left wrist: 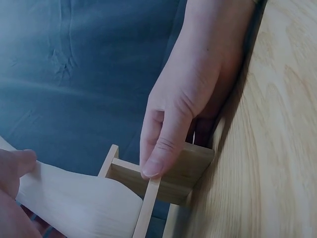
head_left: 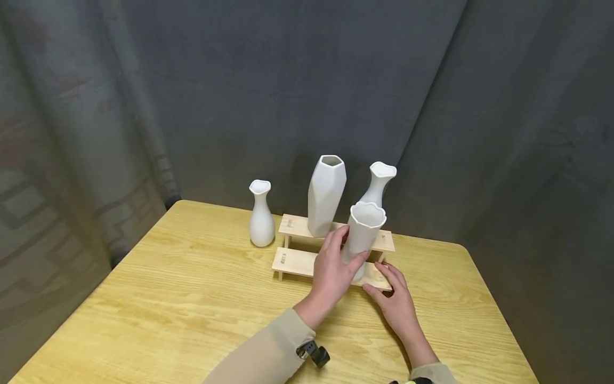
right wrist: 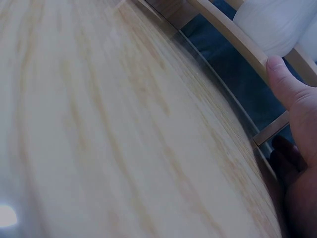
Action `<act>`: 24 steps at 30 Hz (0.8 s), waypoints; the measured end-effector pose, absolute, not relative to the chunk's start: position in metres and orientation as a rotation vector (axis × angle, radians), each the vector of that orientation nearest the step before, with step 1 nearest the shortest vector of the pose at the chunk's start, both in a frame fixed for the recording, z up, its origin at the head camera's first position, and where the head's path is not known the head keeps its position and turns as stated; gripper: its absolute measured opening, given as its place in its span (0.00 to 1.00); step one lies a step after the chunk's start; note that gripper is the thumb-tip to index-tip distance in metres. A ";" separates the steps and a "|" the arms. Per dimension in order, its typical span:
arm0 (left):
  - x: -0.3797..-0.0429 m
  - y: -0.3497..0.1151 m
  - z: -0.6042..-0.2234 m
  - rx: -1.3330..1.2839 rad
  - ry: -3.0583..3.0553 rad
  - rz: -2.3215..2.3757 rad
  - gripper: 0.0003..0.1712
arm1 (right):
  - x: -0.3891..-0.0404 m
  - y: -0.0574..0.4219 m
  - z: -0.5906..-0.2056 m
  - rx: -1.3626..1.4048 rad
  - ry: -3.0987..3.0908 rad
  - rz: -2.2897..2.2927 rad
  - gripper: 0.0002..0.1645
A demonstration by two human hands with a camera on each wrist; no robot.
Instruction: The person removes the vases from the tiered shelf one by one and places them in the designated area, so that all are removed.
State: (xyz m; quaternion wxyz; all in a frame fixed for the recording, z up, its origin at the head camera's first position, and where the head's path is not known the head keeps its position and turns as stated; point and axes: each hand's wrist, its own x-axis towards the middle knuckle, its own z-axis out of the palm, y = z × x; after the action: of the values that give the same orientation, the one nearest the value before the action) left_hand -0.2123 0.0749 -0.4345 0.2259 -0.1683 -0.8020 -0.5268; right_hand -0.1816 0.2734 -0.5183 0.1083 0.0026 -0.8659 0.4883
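My left hand [head_left: 332,273] holds a white vase with a scalloped rim [head_left: 363,234], fingers on its left side and thumb across the front. This vase stands upright over the right half of the lower shelf of a two-tier wooden stand [head_left: 296,261]. My right hand [head_left: 397,303] grips the right end of that lower shelf. In the right wrist view its thumb [right wrist: 281,79] lies on the shelf's front edge, close to the vase's base [right wrist: 270,25]. The left wrist view catches the held vase [left wrist: 81,203] beside the right hand [left wrist: 181,104].
On the upper shelf stands a tall faceted white vase [head_left: 326,197]. Behind the held vase is a narrow-necked white vase [head_left: 378,184], its lower part hidden. Another narrow-necked vase [head_left: 261,221] sits on the wooden table [head_left: 192,288], left of the stand. A grey curtain [head_left: 268,96] hangs behind.
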 end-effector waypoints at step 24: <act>-0.194 0.016 -0.406 -0.557 -2.174 -1.619 0.35 | -0.180 0.272 -0.519 0.007 -2.533 1.452 0.47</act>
State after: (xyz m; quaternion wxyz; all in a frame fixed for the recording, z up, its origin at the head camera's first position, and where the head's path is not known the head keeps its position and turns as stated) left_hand -0.1936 0.0156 -0.4059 0.1861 -0.1977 -0.7718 -0.5750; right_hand -0.1803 0.2719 -0.5186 0.1106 0.0023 -0.8623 0.4942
